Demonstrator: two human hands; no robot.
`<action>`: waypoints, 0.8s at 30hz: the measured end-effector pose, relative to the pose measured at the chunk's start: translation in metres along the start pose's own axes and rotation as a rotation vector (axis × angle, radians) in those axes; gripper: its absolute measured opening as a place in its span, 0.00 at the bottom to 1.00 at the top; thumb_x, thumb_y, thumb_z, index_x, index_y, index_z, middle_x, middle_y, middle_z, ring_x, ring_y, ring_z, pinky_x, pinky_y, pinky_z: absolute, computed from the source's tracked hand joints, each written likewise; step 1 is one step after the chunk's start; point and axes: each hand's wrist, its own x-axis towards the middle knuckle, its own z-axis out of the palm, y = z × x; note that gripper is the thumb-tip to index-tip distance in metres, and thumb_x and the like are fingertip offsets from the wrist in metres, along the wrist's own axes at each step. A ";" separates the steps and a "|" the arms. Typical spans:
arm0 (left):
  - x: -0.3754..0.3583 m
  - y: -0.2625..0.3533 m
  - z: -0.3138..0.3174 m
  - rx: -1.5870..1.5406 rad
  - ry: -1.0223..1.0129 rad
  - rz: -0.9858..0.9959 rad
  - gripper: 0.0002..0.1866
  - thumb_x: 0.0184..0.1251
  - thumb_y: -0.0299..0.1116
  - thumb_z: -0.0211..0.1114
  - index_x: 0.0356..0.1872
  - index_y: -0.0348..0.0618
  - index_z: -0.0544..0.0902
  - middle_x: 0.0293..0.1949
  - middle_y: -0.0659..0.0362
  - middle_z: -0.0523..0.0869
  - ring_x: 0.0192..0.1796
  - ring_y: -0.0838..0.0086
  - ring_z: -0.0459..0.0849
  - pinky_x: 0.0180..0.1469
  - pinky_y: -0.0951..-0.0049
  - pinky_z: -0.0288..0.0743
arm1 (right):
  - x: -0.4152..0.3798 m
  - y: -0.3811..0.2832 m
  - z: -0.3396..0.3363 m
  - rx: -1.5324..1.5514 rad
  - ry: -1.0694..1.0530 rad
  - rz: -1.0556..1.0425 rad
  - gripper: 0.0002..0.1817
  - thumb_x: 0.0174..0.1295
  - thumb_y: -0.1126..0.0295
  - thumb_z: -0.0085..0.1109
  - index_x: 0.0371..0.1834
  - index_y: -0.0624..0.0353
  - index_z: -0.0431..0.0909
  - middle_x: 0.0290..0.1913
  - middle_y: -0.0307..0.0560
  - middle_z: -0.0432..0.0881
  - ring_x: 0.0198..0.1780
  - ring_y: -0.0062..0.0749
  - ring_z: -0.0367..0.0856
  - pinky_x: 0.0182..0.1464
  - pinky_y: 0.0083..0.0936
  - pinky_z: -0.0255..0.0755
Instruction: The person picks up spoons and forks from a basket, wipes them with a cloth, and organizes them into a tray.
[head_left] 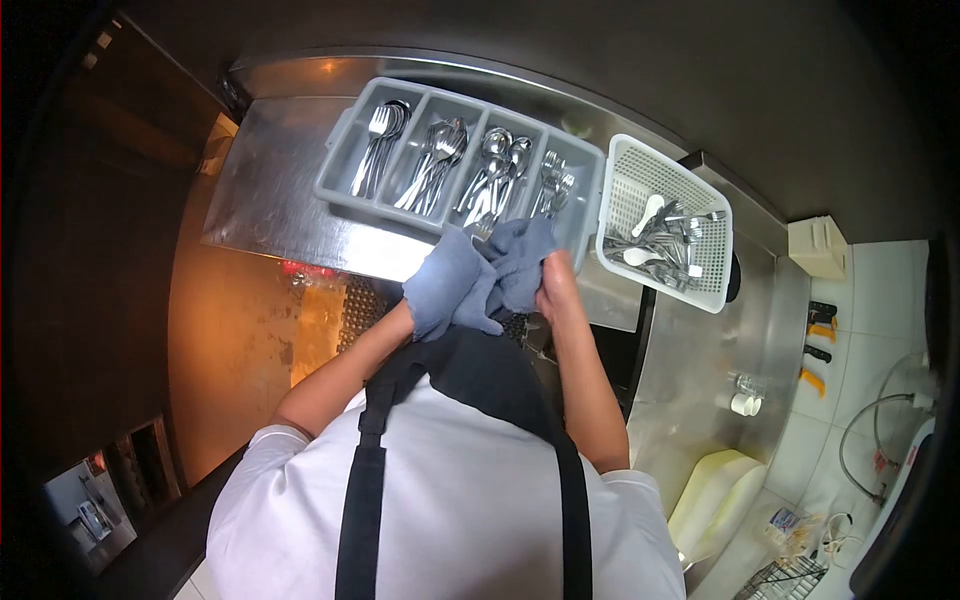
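A blue-grey cloth (448, 283) is bunched between my two hands, just in front of the cutlery tray. My left hand (410, 312) is covered by the cloth from the wrist on, its fingers hidden in the folds. My right hand (558, 284) is closed on the cloth's right side. Fork tines (485, 226) show right at the cloth's upper edge; whether a hand holds that fork I cannot tell. The grey tray (337, 158) has a row of long compartments: forks (378, 140) at the left, mixed cutlery (436, 160), spoons (497, 165), then small forks (556, 182).
A white perforated basket (622, 165) with jumbled cutlery and white spoons (640, 257) stands right of the tray. Both rest on a steel counter (270, 160). Knives with black and yellow handles (822, 330) hang at the right wall. Small white cups (742, 404) stand on the right-hand counter.
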 end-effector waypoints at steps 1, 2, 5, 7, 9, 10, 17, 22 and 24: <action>0.002 0.003 -0.013 0.000 -0.074 0.016 0.40 0.40 0.75 0.63 0.15 0.39 0.81 0.16 0.49 0.75 0.28 0.57 0.80 0.47 0.60 0.71 | -0.004 0.004 0.002 -0.028 0.006 0.027 0.16 0.70 0.62 0.55 0.48 0.66 0.80 0.44 0.47 0.85 0.42 0.31 0.85 0.46 0.30 0.80; 0.003 0.006 -0.020 -0.001 -0.149 0.031 0.38 0.42 0.73 0.64 0.15 0.40 0.81 0.17 0.49 0.76 0.30 0.58 0.81 0.47 0.60 0.72 | -0.004 0.013 0.005 -0.133 -0.037 -0.042 0.14 0.68 0.65 0.56 0.48 0.65 0.81 0.44 0.46 0.85 0.42 0.30 0.85 0.46 0.29 0.79; 0.023 -0.001 0.084 -0.482 0.620 0.022 0.31 0.46 0.65 0.66 0.14 0.43 0.80 0.21 0.46 0.78 0.41 0.59 0.81 0.51 0.61 0.70 | -0.002 0.034 0.011 -0.333 -0.075 -0.176 0.12 0.63 0.74 0.56 0.48 0.64 0.81 0.44 0.43 0.85 0.42 0.26 0.83 0.45 0.25 0.78; 0.027 0.009 0.090 -1.040 0.760 -0.179 0.24 0.48 0.59 0.67 0.22 0.44 0.83 0.28 0.45 0.80 0.48 0.58 0.80 0.55 0.61 0.69 | 0.005 0.027 0.021 -0.314 0.013 -0.179 0.13 0.60 0.79 0.55 0.48 0.63 0.82 0.43 0.41 0.85 0.42 0.24 0.82 0.43 0.24 0.77; 0.020 0.012 0.062 -0.883 0.356 -0.246 0.21 0.51 0.52 0.69 0.33 0.43 0.84 0.34 0.44 0.82 0.49 0.56 0.79 0.56 0.61 0.69 | 0.012 0.012 0.025 -0.415 0.182 -0.316 0.11 0.62 0.76 0.53 0.44 0.64 0.82 0.40 0.40 0.85 0.40 0.24 0.82 0.42 0.25 0.75; 0.013 0.009 0.034 -0.397 0.007 -0.141 0.22 0.52 0.50 0.68 0.39 0.42 0.83 0.35 0.44 0.81 0.47 0.56 0.79 0.56 0.62 0.70 | 0.011 0.003 0.031 -0.309 0.259 -0.351 0.11 0.64 0.73 0.53 0.44 0.65 0.83 0.40 0.40 0.85 0.39 0.24 0.81 0.41 0.24 0.75; 0.005 -0.010 0.091 -0.532 0.259 -0.249 0.30 0.57 0.48 0.64 0.56 0.37 0.78 0.40 0.44 0.83 0.44 0.50 0.83 0.54 0.59 0.72 | -0.011 0.035 0.032 -0.286 -0.073 -0.178 0.13 0.64 0.69 0.61 0.49 0.63 0.82 0.42 0.39 0.86 0.44 0.23 0.82 0.51 0.23 0.74; 0.000 -0.001 0.052 -0.253 0.300 -0.105 0.33 0.62 0.39 0.60 0.68 0.36 0.69 0.59 0.43 0.78 0.52 0.57 0.83 0.51 0.62 0.75 | 0.003 0.017 0.027 0.045 0.151 -0.131 0.12 0.67 0.73 0.51 0.48 0.63 0.80 0.45 0.45 0.86 0.46 0.31 0.85 0.49 0.28 0.79; 0.002 0.010 0.020 0.204 -0.005 -0.006 0.34 0.62 0.39 0.61 0.70 0.36 0.68 0.60 0.44 0.77 0.58 0.54 0.80 0.54 0.64 0.76 | 0.004 0.015 0.022 0.035 0.085 -0.213 0.11 0.68 0.71 0.51 0.48 0.63 0.80 0.44 0.46 0.86 0.46 0.33 0.85 0.47 0.29 0.80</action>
